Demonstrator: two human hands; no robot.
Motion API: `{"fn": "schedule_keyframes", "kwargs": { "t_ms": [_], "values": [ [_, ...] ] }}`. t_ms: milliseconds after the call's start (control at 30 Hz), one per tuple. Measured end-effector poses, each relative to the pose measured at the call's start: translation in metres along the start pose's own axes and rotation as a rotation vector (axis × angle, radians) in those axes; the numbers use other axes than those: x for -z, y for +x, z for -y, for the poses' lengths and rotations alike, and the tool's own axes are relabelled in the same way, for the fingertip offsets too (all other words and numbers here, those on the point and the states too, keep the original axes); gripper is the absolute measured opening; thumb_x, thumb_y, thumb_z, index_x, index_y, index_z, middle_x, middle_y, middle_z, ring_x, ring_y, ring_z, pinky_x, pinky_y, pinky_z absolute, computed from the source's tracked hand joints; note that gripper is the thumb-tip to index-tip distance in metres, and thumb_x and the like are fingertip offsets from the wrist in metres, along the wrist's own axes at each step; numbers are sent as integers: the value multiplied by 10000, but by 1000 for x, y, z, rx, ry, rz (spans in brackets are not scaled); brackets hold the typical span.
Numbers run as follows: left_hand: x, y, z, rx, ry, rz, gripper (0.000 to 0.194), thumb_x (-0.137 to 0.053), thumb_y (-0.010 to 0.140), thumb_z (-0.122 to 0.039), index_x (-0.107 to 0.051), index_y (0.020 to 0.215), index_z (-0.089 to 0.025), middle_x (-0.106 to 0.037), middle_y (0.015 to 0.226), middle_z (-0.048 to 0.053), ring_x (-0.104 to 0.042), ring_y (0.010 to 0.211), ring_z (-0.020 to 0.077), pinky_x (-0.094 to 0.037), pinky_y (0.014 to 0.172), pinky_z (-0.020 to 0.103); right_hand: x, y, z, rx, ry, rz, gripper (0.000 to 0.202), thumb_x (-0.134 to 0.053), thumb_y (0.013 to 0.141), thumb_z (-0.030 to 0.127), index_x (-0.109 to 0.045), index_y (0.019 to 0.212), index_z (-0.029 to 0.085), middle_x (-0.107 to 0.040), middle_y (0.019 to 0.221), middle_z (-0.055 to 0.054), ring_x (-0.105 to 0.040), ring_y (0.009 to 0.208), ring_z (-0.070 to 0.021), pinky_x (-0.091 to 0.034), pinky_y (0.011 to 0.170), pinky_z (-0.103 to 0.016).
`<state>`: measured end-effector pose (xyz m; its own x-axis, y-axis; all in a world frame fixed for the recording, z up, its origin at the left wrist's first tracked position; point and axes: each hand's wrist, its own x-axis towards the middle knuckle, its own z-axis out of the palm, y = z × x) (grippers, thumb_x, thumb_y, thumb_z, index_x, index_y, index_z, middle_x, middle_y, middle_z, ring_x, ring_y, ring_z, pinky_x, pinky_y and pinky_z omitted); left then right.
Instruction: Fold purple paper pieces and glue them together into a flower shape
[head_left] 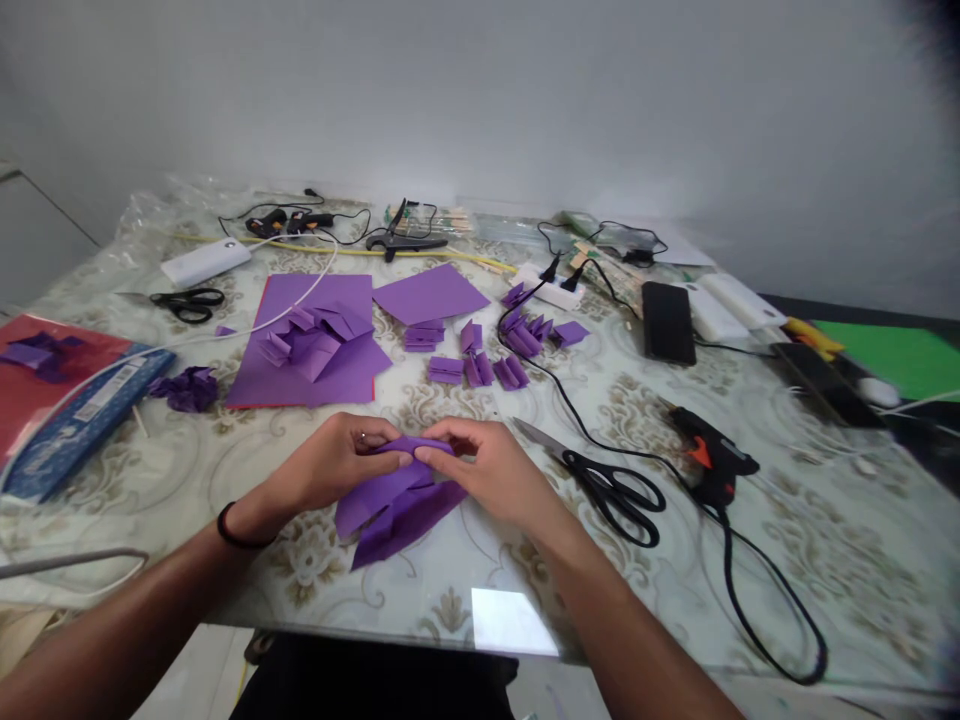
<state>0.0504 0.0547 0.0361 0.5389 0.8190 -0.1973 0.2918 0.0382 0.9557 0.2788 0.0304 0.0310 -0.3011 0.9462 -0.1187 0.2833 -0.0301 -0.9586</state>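
Both hands meet over a piece of purple paper (pixel 409 505) near the front of the table. My left hand (pixel 341 462) pinches its upper edge between thumb and fingers. From the other side my right hand (pixel 480 465) grips the same edge, thumb almost touching the left thumb. The lower part of the paper hangs loose in creased flaps towards me. Just beyond lie several small folded purple paper pieces (pixel 478 370). Open-bladed black-handled scissors (pixel 611 490) rest to the right of my right hand. Purple sheets (pixel 255 375) with folded pieces on top lie behind my left hand.
A glue gun (pixel 712 460) with its cord lies at the right. Behind are a power strip (pixel 547 287), a phone (pixel 667 322), pliers (pixel 405 240) and smaller scissors (pixel 187 303). A white cable crosses the left side, near crumpled purple paper (pixel 186 390) and a blue packet (pixel 82 425).
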Motion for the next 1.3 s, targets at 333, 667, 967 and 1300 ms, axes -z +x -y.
{"fn": "schedule_keyframes", "kwargs": {
  "t_ms": [333,667,967,1300],
  "values": [
    [1,-7,-9,-55,50,-65,260,-738,943,-401,-862,906,-176,-835,838,32,-709,725,156,-491,647,217,-3,-4,8,57,50,-26,200,-743,924,405,-784,948,211,-771,862,-19,-676,792,-184,-527,766,-326],
    [1,-7,-10,-114,83,-111,275,-711,964,-387,-854,884,-166,-818,798,29,-683,685,138,-481,614,206,-5,-6,14,43,71,-70,173,-767,892,370,-789,827,211,-776,803,-16,-684,752,-182,-520,721,-317],
    [-1,-5,-9,-144,73,-188,248,-728,967,-387,-866,904,-191,-850,877,32,-733,769,160,-522,686,216,-7,-7,14,1,123,-107,246,-783,877,423,-743,777,201,-734,757,-12,-650,729,-182,-504,703,-321],
    [15,-2,-4,-23,131,-83,268,-820,886,-465,-839,940,-203,-826,904,9,-719,827,179,-530,737,244,2,-3,4,-55,170,-105,309,-824,841,499,-757,867,198,-714,802,-10,-629,733,-172,-484,689,-302]
  ]
}}
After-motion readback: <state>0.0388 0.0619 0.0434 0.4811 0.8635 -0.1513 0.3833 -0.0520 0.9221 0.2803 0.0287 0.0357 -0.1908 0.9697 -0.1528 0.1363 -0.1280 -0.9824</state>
